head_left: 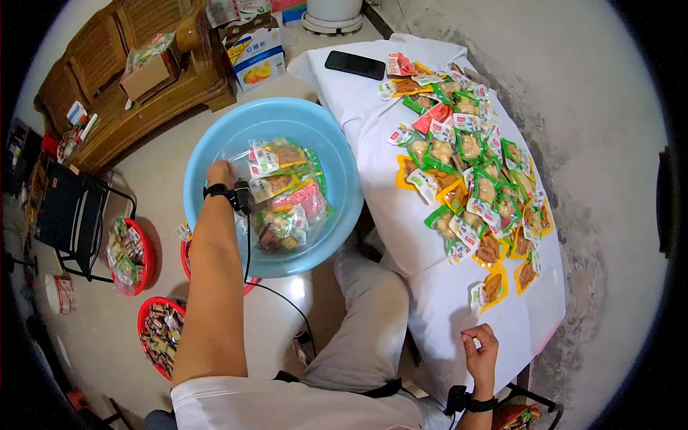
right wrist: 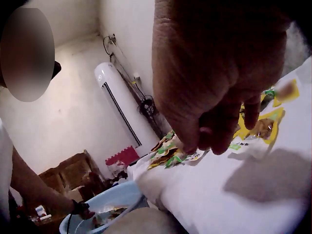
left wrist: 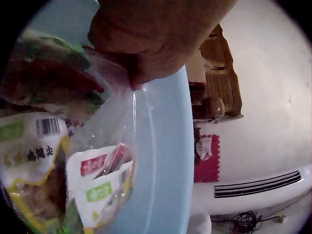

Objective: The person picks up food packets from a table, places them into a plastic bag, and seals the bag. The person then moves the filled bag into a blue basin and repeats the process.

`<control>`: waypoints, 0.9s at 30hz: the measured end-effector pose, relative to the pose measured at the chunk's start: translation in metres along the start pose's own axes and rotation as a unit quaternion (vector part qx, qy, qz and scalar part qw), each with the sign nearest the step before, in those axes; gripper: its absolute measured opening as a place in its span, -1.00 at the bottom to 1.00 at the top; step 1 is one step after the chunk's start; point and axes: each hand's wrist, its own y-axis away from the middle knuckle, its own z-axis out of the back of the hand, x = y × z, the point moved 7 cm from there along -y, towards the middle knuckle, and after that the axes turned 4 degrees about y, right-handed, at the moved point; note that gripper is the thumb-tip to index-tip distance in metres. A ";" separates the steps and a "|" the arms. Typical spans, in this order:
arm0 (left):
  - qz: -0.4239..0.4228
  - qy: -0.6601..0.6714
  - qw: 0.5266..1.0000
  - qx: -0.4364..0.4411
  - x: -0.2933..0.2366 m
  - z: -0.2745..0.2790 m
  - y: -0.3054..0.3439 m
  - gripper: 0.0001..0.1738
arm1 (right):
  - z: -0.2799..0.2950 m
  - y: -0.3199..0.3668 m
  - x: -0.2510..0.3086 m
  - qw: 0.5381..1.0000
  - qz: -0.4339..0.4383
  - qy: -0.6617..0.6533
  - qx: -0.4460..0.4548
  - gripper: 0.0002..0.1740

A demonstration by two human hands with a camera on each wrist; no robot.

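My left hand [head_left: 221,174] is at the left inside of a light blue basin [head_left: 342,186]. Its fingers pinch the gathered edge of a clear plastic bag [left wrist: 112,124], which has several sealed snack packets [left wrist: 100,187] in it. In the head view the bag [head_left: 315,228] lies in the basin, with green, yellow and pink packets showing through. My right hand [head_left: 480,349] hangs over the front of the white-clothed table [head_left: 401,222], its fingers loosely curled and holding nothing. Nearest to it lies a yellow-edged packet [head_left: 491,288].
Many snack packets [head_left: 469,150] are spread over the table's far and right parts, with a black phone [head_left: 355,65] at the back left. Red baskets [head_left: 147,261] of goods stand on the floor at left. A wooden bench [head_left: 107,64] and a carton [head_left: 254,57] stand behind.
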 end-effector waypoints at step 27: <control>-0.054 0.279 0.959 -0.014 -0.062 -0.001 0.021 -0.51 | -0.010 0.003 -0.020 0.999 -0.033 -0.001 0.014 -0.95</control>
